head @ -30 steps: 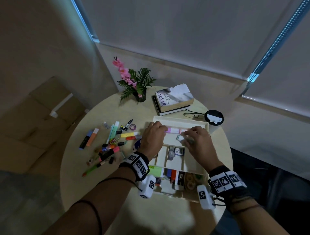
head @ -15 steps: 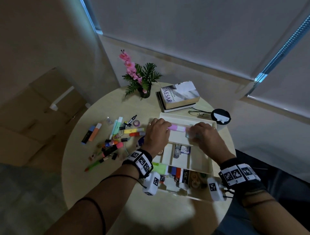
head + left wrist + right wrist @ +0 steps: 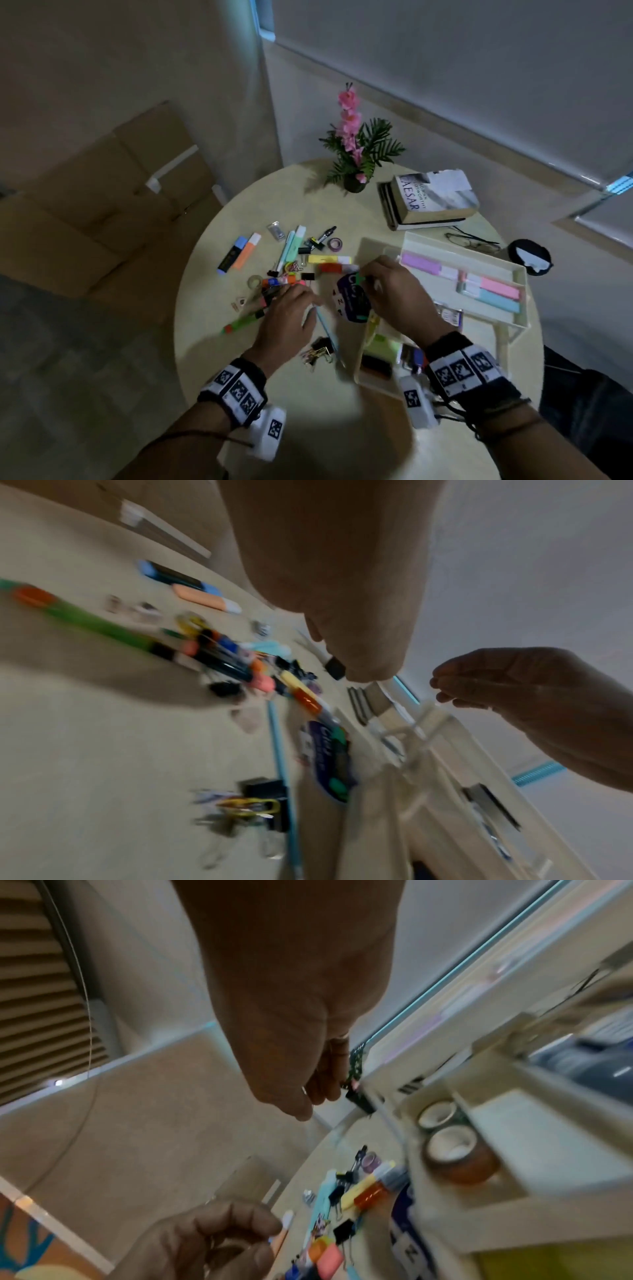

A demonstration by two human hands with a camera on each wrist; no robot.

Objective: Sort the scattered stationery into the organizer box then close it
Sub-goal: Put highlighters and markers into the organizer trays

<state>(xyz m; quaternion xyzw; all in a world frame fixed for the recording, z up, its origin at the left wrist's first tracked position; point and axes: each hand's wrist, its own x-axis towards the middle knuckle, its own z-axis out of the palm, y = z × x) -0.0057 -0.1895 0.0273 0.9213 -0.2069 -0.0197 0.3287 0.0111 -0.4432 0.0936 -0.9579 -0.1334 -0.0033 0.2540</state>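
Note:
The cream organizer box (image 3: 479,255) stands open at the table's right, and its long far compartment holds pastel highlighters (image 3: 496,289). Tape rolls (image 3: 452,1148) sit in a near compartment. Scattered stationery (image 3: 291,270) covers the table's left: markers, clips, a green marker (image 3: 243,322) and a blue pencil (image 3: 329,329). My left hand (image 3: 294,298) hovers over this pile's near edge with loosely curled fingers that hold nothing. My right hand (image 3: 376,284) hangs over the box's left rim beside a purple card pack (image 3: 352,301); its fingers are loosely curled and hold nothing. Both wrist views are blurred.
Stacked books (image 3: 431,198), a potted plant with pink flowers (image 3: 356,154), glasses (image 3: 472,240) and a black round object (image 3: 529,257) line the table's far side. Binder clips (image 3: 318,349) lie near the front. Cardboard boxes (image 3: 120,192) stand on the floor at left.
Both hands have left the box's long compartment and moved left toward the scattered pile. The pastel highlighters stay in the compartment. The head camera has swung left.

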